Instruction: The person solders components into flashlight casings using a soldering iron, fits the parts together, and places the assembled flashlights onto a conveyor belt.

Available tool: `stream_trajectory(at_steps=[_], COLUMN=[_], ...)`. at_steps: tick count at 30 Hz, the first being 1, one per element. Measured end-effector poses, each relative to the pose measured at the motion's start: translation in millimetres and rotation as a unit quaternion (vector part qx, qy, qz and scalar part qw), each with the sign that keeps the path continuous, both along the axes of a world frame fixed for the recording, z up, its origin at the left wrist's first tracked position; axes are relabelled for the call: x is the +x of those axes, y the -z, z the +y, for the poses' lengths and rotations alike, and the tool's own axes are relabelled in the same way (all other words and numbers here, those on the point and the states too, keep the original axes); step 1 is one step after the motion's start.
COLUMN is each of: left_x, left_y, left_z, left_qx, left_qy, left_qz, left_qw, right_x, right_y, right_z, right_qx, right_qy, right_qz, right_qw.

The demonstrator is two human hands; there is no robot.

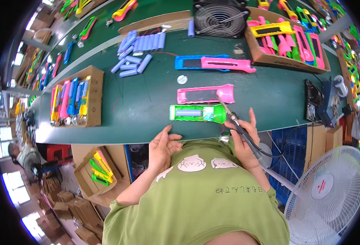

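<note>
My right hand [246, 143] grips a soldering iron [242, 131], whose metal tip points up and left over the right end of a pink plastic half-shell [196, 95]. Directly below that lies a green half-shell [218, 113] holding a lavender cylindrical battery [189, 113] and a small board at its right. Thin wires run from the green shell to a small shiny piece [225, 139] by the bench edge, near my right hand. My left hand [162, 148] is empty, fingers apart, at the bench's front edge below the green shell.
Loose batteries [133, 59] lie at the back left of the green bench [143, 108]. Cardboard boxes of coloured shells stand left [94, 98] and back right [294, 65]. Behind are a black fan [220, 20] and stacked blue and pink shells [225, 64]. A white fan [327, 192] stands right.
</note>
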State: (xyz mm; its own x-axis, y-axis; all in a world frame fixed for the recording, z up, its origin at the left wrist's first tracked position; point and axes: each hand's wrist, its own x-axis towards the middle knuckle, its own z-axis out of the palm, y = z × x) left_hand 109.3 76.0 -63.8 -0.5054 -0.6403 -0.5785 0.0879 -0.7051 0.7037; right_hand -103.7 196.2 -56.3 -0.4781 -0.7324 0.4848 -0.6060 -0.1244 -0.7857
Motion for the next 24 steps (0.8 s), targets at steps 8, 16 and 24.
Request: stream_trajectory(at_steps=[8,16,24], left_x=[-41.6,-66.9,-72.6], left_y=[-4.5,9.3,3.6], left_z=[-18.4,-16.3,-20.0], left_qx=[-0.787,-0.749,-0.809], left_qy=[0.047,0.096,0.12], left_qz=[-0.135,-0.12,-0.134], left_qw=[0.601,0.645,0.56], right_x=[1.4,6.2,-10.0], right_y=[-1.2,-4.1,-4.6], right_z=[-10.7,-22.5,-20.5], right_qx=[0.118,0.149,0.11], right_qy=[-0.024,-0.024,0.045], right_qz=[0.098,0.059,0.158], right_qw=[0.988,0.987,0.98])
